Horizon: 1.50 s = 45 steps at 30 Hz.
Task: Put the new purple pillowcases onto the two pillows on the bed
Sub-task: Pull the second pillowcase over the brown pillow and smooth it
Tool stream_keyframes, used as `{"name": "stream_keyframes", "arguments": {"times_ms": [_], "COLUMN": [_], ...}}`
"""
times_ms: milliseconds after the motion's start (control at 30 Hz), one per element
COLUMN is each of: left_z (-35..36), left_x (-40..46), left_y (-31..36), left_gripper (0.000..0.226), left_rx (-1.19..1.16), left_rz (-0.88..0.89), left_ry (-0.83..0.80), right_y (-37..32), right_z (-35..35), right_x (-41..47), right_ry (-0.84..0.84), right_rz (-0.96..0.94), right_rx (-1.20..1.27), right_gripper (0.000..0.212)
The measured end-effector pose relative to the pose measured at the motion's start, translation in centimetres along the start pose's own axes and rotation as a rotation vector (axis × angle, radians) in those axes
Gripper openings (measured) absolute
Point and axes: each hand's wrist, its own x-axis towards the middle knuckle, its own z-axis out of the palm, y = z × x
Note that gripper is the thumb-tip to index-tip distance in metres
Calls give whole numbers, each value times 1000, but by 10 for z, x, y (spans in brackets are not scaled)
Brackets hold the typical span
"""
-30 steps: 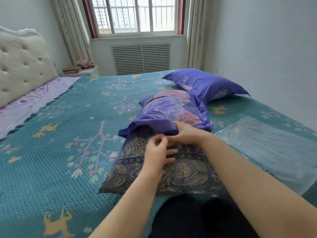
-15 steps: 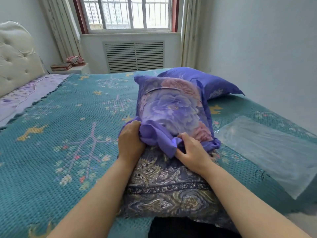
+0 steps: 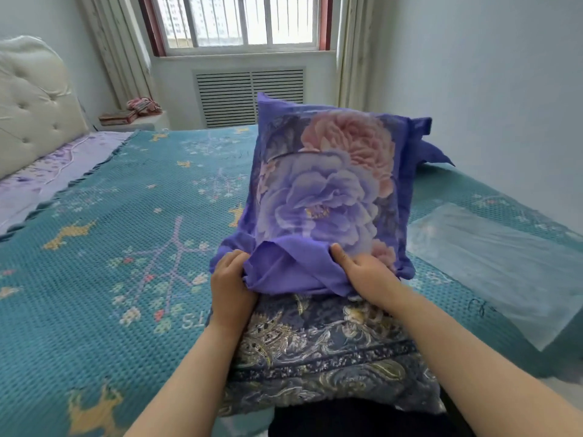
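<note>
A dark paisley pillow (image 3: 331, 351) stands tilted up on the bed in front of me. A purple floral pillowcase (image 3: 325, 190) covers its upper half, with its open hem bunched across the middle. My left hand (image 3: 232, 287) grips the hem at the left side. My right hand (image 3: 366, 272) grips the hem at the right side. A second pillow in a purple case (image 3: 433, 154) lies behind, mostly hidden by the raised one.
The teal patterned bedspread (image 3: 110, 247) covers the bed. A clear plastic bag (image 3: 492, 263) lies flat to the right. A white tufted headboard (image 3: 34, 99) stands at left. A nightstand with books (image 3: 132, 116) sits under the window.
The pillow has been lifted from lying flat to tilted upright. My hands moved apart to the two sides of the pillowcase hem, and the case sits further down the pillow.
</note>
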Motion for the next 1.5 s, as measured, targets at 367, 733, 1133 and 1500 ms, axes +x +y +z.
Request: {"name": "stream_keyframes", "arguments": {"times_ms": [367,733,1133,1500], "left_z": [0,-7,-5,3], "left_x": [13,-19,-3,35], "left_y": [22,-7,-22,-17], "left_gripper": [23,47,69,31], "left_rx": [-39,164,-72,-159], "left_rz": [155,-53,-918,-414], "left_ry": [-65,26,-234,-2], "right_y": [-38,-67,29,18], "right_z": [32,15,25,20], "right_x": [0,5,18,22], "right_ry": [150,-489,432,885], "right_rz": [-560,-72,137,-162], "right_rx": [-505,-242,-270,254], "right_gripper": [93,37,56,38]}}
